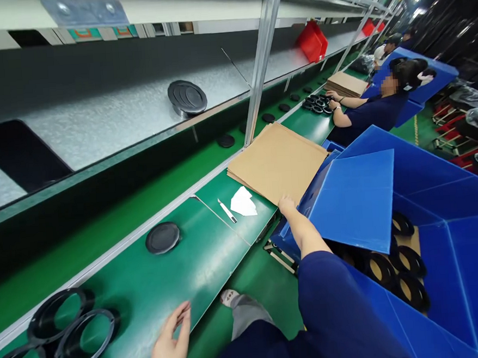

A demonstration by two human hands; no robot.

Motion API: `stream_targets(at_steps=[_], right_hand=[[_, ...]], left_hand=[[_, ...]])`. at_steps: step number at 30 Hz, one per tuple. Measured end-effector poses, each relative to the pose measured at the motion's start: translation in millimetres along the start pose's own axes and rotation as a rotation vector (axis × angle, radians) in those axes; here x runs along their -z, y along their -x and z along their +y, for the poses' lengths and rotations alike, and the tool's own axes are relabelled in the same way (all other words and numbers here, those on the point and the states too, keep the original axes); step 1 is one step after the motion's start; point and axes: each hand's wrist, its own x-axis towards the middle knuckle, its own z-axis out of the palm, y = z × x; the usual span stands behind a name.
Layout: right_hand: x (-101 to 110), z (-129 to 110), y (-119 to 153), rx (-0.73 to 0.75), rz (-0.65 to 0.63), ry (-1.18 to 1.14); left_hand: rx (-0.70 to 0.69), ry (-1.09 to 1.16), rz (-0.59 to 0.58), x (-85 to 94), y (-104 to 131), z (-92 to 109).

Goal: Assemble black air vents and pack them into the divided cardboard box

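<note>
My right hand (286, 204) reaches out to the near corner of a stack of cardboard sheets (280, 157). Its fingers are curled at the sheet's edge and partly hidden. Low over the green work surface (211, 246), my left hand (172, 342) has its thumb and fingertips brought together, with nothing seen between them. Several black rings (86, 339) stand grouped to its left. A round black disc (163, 238) lies farther up the surface. Between the disc and the cardboard are a utility knife (227, 211) and a piece of white paper (243, 201).
A blue bin (465, 250) with a blue flap (351, 201) stands at right, holding black rings on cardboard. A metal post (261, 63) rises behind the cardboard. More black discs (188, 97) lie on the metal shelf. A co-worker (381, 103) handles rings farther along.
</note>
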Motion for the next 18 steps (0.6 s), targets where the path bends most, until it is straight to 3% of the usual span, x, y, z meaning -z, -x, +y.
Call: stream_targets(at_steps=[3,6,9,12,15,18], right_hand=[[19,-9,10,0.064,0.021,0.017],[62,-4,26,0.136,0.085,0.061],[115,10,61,0.195,0.196,0.124],[144,20,124,0.267,0.313,0.189],[133,21,197,0.42,0.45,0.267],[95,19,251,0.713,0.513,0.361]], left_hand=[[-0.039,-0.027,-0.034,-9.4,2,5],[-0.125,-0.056,-0.11,-24.8,-4,25],[-0.23,0.008,-0.206,-50.6,-17,68],[-0.269,0.198,-0.339,-81.1,-26,133],[-0.172,0.6,-0.562,-111.1,-24,201],[-0.043,0.981,-0.692,-133.3,-13,239]])
